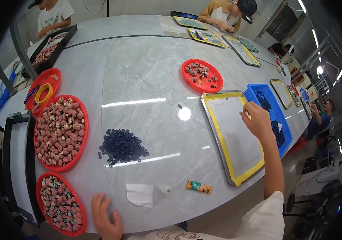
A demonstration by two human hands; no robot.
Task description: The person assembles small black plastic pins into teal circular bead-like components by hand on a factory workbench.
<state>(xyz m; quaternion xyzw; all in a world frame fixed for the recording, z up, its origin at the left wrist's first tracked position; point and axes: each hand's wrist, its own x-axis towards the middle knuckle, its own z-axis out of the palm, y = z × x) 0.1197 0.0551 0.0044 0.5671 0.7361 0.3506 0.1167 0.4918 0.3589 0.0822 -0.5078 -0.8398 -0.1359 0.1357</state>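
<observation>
Toward three o'clock in the head view, the right hand (258, 119) curls over a yellow-edged tray (241, 177); whether its fingertips pinch anything, I cannot tell. The tray looks stiff and fairly light, best held by opposite rims; its pale sheet (237, 138) seems thin. At seven o'clock, the left hand (107, 218) lies, fingers spread, by the counter (155, 120) edge.

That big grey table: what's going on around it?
One person has their right hand over a yellow-edged tray; whether the fingers pinch anything is too small to tell. Their left hand is at the near edge of the table, holding nothing visible. A pile of dark blue rings lies loose, and red basins of pink pieces stand at left. Across from them, another person looks down.
</observation>
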